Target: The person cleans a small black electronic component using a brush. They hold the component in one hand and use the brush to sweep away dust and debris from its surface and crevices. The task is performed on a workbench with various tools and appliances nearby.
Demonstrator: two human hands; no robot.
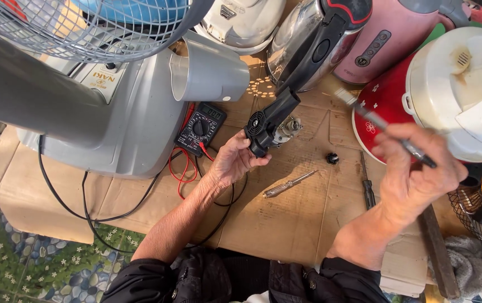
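Black sleeves pushed up near elbows, glossy wrinkled fabric; forearms bare; hands without gloves.

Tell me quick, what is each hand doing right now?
Left hand: closed on a black fan motor.
Right hand: closed on a small brush.

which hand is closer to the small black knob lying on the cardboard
Right. The right hand, holding a brush, is just right of the black knob. The left hand, gripping the black motor housing, sits farther off to its left.
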